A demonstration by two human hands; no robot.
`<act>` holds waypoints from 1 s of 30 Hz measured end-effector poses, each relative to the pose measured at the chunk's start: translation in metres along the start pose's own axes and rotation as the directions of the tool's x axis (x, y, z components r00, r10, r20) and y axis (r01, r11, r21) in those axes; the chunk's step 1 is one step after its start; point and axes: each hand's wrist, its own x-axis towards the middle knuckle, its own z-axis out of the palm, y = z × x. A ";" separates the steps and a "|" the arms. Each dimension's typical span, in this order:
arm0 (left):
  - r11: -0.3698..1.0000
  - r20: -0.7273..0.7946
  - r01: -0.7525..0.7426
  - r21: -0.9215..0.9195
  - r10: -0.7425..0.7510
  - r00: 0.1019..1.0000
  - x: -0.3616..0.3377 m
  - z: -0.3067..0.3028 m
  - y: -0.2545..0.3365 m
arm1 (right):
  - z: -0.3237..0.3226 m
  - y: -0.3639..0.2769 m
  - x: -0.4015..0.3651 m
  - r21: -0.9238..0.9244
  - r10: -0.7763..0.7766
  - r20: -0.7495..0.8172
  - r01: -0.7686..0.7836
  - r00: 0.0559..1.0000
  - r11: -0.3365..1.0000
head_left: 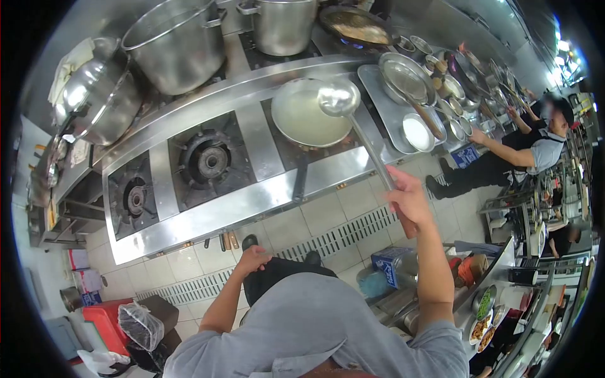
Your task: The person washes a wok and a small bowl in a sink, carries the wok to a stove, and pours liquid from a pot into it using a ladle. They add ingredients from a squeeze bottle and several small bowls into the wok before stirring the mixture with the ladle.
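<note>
My right hand (407,194) is closed around the long handle of a metal ladle (338,97), near its brown end. The ladle's shiny bowl hangs over the right rim of a frying pan (277,126) that holds pale, cloudy liquid. The pan sits on the stove, its dark handle (300,181) pointing toward me. My left hand (254,259) hangs low in front of my body, fingers loosely curled, with nothing visible in it. Right of the pan, a metal tray (372,85) carries a wire strainer (403,75) and a bowl of white contents (418,132).
Two bare burners (210,160) are left of the pan. Large steel pots (179,50) line the back, beside another pan (356,28) over a blue flame. A co-worker (517,148) stands at the right. A red bin (104,324) stands at lower left.
</note>
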 end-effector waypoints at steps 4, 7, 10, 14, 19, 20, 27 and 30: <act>1.000 0.046 -0.016 0.004 0.015 0.999 -0.024 -0.044 0.017 | 0.017 -0.013 -0.006 0.211 0.064 -0.045 -0.054 0.997 0.976; 0.997 0.096 -0.072 0.015 0.070 0.993 -0.036 -0.073 0.021 | 0.045 -0.054 -0.018 0.159 0.034 -0.059 -0.024 0.998 0.987; 0.985 0.129 -0.175 -0.012 0.175 0.976 -0.054 -0.107 0.031 | 0.068 -0.097 -0.018 0.246 -0.039 -0.064 0.053 0.997 0.968; 0.959 0.160 -0.284 0.002 0.280 0.947 -0.063 -0.153 0.028 | 0.112 -0.188 -0.010 0.182 -0.155 -0.048 0.161 0.987 0.970; 0.935 0.155 -0.354 -0.035 0.355 0.922 -0.112 -0.211 0.053 | 0.199 -0.303 0.031 -0.031 -0.372 0.038 0.373 0.927 0.927; 0.931 0.169 -0.361 -0.050 0.364 0.916 -0.116 -0.218 0.052 | 0.215 -0.326 0.043 -0.059 -0.397 0.240 0.422 0.886 0.905; 0.879 0.276 -0.429 -0.210 0.474 0.836 -0.164 -0.254 0.091 | 0.317 -0.353 0.174 -0.869 -0.694 0.291 0.485 0.658 0.096; 0.831 0.325 -0.501 -0.244 0.556 0.765 -0.180 -0.255 0.118 | 0.324 -0.353 0.147 -0.856 -0.604 0.169 0.420 0.779 0.302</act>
